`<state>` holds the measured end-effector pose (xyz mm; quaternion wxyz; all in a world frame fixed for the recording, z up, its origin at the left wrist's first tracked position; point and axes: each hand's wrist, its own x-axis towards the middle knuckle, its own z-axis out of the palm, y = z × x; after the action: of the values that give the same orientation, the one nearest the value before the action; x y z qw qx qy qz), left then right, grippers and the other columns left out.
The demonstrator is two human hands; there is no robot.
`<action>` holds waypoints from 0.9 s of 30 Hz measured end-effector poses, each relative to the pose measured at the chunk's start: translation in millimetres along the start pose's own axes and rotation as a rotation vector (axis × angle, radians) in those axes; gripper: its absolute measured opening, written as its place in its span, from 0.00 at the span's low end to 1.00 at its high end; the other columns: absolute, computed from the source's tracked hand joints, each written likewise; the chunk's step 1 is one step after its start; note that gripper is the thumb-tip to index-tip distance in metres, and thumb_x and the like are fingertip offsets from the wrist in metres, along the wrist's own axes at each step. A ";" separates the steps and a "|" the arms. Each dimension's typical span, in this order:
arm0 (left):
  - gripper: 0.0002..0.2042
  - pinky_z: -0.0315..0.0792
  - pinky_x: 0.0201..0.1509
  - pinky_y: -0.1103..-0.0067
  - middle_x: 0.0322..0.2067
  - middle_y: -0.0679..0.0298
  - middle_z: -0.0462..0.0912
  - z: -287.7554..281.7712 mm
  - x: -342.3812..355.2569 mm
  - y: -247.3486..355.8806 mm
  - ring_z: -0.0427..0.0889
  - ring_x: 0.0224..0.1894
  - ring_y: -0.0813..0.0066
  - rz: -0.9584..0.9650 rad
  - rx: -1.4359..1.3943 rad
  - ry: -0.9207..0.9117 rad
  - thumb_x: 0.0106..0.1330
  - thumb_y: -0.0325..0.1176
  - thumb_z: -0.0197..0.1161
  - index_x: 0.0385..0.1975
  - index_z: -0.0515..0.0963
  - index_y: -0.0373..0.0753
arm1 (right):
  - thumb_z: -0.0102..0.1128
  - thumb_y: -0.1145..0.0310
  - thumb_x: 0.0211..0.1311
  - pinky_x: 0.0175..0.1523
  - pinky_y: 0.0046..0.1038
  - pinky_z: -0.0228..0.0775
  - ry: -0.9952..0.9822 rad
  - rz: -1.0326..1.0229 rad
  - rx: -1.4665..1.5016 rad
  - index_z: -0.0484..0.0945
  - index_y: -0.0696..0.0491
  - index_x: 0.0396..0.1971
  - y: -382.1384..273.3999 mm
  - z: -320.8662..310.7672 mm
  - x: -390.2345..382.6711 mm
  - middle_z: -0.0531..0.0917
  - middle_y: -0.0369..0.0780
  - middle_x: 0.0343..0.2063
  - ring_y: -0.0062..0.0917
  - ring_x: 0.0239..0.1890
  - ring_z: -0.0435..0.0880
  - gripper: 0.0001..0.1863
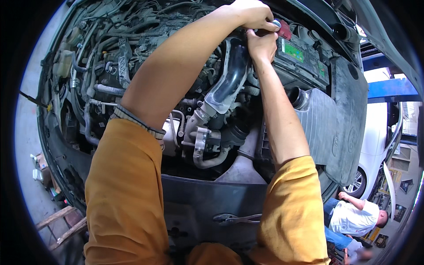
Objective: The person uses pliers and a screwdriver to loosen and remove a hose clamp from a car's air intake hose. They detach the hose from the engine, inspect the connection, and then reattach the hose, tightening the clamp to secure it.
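Both of my arms, in mustard sleeves, reach over an open car engine bay to its far side. My left hand (255, 16) is closed, with its fingers curled down beside a small part with a pale blue-white end (277, 24). Just below it, my right hand (263, 47) is also closed, with its fingertips meeting the left hand's. What either hand grips is hidden between the fingers. To their right are a red cover (285, 31) and the car battery (293, 52) with its green label. A black air duct (233, 66) runs toward me from beneath the hands.
A ribbed grey air filter box (324, 128) lies right of my right forearm. Metal pliers (236, 218) rest on the front panel (194, 198) near me. Another person in a white shirt (355, 217) is at lower right, by a white car (371, 137) and blue lift beam (393, 89).
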<state>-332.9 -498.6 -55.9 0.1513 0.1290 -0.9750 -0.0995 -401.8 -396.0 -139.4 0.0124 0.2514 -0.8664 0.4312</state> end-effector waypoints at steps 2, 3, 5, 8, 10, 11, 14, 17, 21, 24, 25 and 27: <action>0.26 0.78 0.53 0.64 0.44 0.56 0.87 1.0 6.1 2.7 0.85 0.49 0.53 -0.007 0.005 -0.006 0.64 0.63 0.56 0.43 0.88 0.49 | 0.72 0.55 0.51 0.56 0.41 0.75 0.059 -0.138 0.133 0.81 0.62 0.43 8.4 -5.1 21.9 0.86 0.56 0.43 0.49 0.50 0.85 0.27; 0.26 0.78 0.55 0.64 0.46 0.56 0.87 -0.9 5.5 4.8 0.84 0.51 0.53 -0.018 0.009 -0.037 0.64 0.64 0.56 0.44 0.88 0.49 | 0.71 0.55 0.52 0.54 0.41 0.76 0.077 -0.158 0.178 0.81 0.61 0.42 5.2 -10.6 25.7 0.86 0.55 0.42 0.48 0.48 0.86 0.25; 0.26 0.79 0.52 0.66 0.42 0.57 0.88 10.1 9.4 6.7 0.87 0.47 0.56 -0.039 0.043 0.033 0.64 0.66 0.57 0.47 0.87 0.52 | 0.66 0.58 0.54 0.57 0.41 0.74 -0.067 -0.167 0.182 0.79 0.59 0.46 7.2 -21.3 35.6 0.86 0.56 0.42 0.51 0.51 0.84 0.23; 0.28 0.78 0.55 0.66 0.44 0.55 0.88 4.9 4.0 9.1 0.86 0.49 0.55 -0.049 0.046 0.014 0.64 0.67 0.58 0.50 0.86 0.51 | 0.67 0.56 0.54 0.55 0.39 0.76 -0.176 -0.256 0.118 0.82 0.58 0.42 8.6 -35.8 42.4 0.87 0.54 0.39 0.47 0.48 0.86 0.22; 0.31 0.79 0.53 0.66 0.41 0.55 0.88 1.8 4.3 7.5 0.87 0.46 0.54 -0.024 0.060 0.033 0.64 0.69 0.56 0.50 0.86 0.51 | 0.68 0.55 0.53 0.54 0.37 0.77 -0.245 -0.308 0.076 0.84 0.57 0.40 10.0 -46.3 50.9 0.88 0.51 0.38 0.44 0.46 0.87 0.21; 0.30 0.79 0.52 0.66 0.41 0.56 0.88 1.1 5.7 10.4 0.87 0.45 0.54 -0.035 0.047 0.015 0.64 0.69 0.56 0.49 0.87 0.52 | 0.69 0.54 0.53 0.54 0.37 0.77 -0.262 -0.300 0.067 0.85 0.56 0.39 14.4 -51.3 55.3 0.88 0.50 0.38 0.43 0.46 0.88 0.21; 0.25 0.78 0.48 0.68 0.37 0.56 0.88 7.4 3.2 6.4 0.87 0.41 0.54 -0.073 -0.095 0.128 0.66 0.64 0.59 0.45 0.88 0.50 | 0.72 0.48 0.51 0.54 0.34 0.77 -0.337 -0.262 0.065 0.87 0.52 0.34 17.9 -66.1 57.9 0.90 0.44 0.37 0.37 0.44 0.89 0.21; 0.23 0.75 0.32 0.77 0.22 0.59 0.84 13.9 -4.6 5.8 0.83 0.22 0.73 -0.136 -0.341 0.314 0.71 0.56 0.60 0.41 0.87 0.40 | 0.73 0.49 0.50 0.53 0.33 0.78 -0.292 -0.252 0.125 0.87 0.52 0.34 33.8 -57.2 55.2 0.90 0.45 0.36 0.35 0.43 0.89 0.21; 0.25 0.68 0.24 0.84 0.16 0.68 0.76 16.6 -21.2 8.3 0.75 0.16 0.83 -0.295 -0.904 0.347 0.75 0.54 0.56 0.35 0.85 0.34 | 0.74 0.52 0.51 0.49 0.32 0.79 -0.252 -0.249 0.222 0.86 0.54 0.31 30.0 -62.3 35.1 0.90 0.44 0.33 0.34 0.39 0.90 0.19; 0.22 0.65 0.21 0.83 0.13 0.71 0.68 20.2 -25.7 1.7 0.69 0.14 0.83 -0.326 -1.103 0.344 0.78 0.49 0.54 0.38 0.83 0.33 | 0.74 0.53 0.54 0.46 0.30 0.80 -0.246 -0.282 0.219 0.85 0.54 0.29 28.9 -68.6 32.9 0.89 0.41 0.29 0.30 0.36 0.90 0.18; 0.22 0.65 0.21 0.83 0.13 0.70 0.68 18.8 -29.4 -1.7 0.69 0.14 0.83 -0.342 -1.093 0.321 0.78 0.49 0.54 0.38 0.83 0.33 | 0.74 0.53 0.54 0.45 0.30 0.80 -0.259 -0.277 0.219 0.85 0.54 0.29 29.6 -71.2 30.7 0.90 0.41 0.29 0.30 0.36 0.90 0.18; 0.22 0.64 0.21 0.83 0.14 0.70 0.68 13.0 -33.5 -8.5 0.69 0.14 0.83 -0.362 -1.080 0.279 0.78 0.49 0.54 0.38 0.83 0.32 | 0.74 0.54 0.54 0.45 0.29 0.80 -0.260 -0.299 0.187 0.85 0.54 0.29 31.7 -73.2 31.6 0.90 0.41 0.28 0.29 0.36 0.90 0.17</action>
<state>-304.4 -495.2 -79.1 0.3034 0.2098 -0.7195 -0.5884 -457.9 -338.3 -109.3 -0.0590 0.4308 -0.7700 0.4669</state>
